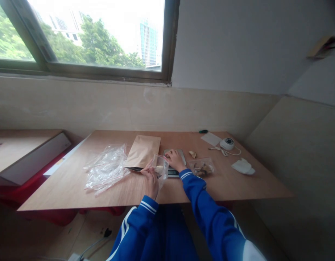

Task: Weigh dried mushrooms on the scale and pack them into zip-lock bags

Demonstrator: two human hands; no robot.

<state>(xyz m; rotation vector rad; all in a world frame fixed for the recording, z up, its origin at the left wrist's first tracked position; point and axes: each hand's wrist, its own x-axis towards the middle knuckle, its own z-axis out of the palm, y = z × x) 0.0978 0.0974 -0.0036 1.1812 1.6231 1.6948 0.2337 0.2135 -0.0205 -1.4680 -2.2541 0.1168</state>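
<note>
Your left hand pinches a clear bag at the left of the scale, over which your right hand curls, grip unclear, apparently bagging, next calling for an open mouth.

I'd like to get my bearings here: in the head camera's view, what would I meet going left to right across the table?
Pile of clear bags → brown paper bag → scale → bag with brown pieces → white dome-shaped device → crumpled white item.
</note>
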